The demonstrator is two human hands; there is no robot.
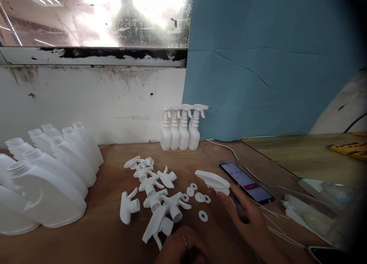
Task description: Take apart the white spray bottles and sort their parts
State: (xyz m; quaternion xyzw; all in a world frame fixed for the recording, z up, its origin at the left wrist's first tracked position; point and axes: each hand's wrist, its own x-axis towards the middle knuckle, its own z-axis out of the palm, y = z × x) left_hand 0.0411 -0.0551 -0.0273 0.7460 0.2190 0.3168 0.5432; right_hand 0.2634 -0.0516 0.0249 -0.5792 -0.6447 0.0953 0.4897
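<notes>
Behind your brown tabletop (104,218) you have a white wall (129,111), a dirty window (94,19) up high, and a big blue sheet (258,61) on the right. Your right hand (250,220) seems to be pinching one white spray top (212,180) at its fingertips, just to the left of the phone (246,183). Your left hand (176,246) is low down at the bottom of your view, with its fingers curled, close to the nearest loose top. It is too dark and cut off to tell if those fingers hold anything. Your two hands are apart.

Four bottles (184,136) stand in a row by the wall, and each has a spray top on, so those look finished. On your left, a bigger bunch of open bottles (57,202) stands with bare necks, so those look unfinished. Some go out of view, so you can't count them all. A messy heap of loose tops (156,199) lies in the middle, and small white discs (200,197) lie beside it. Much more looks left than done.
</notes>
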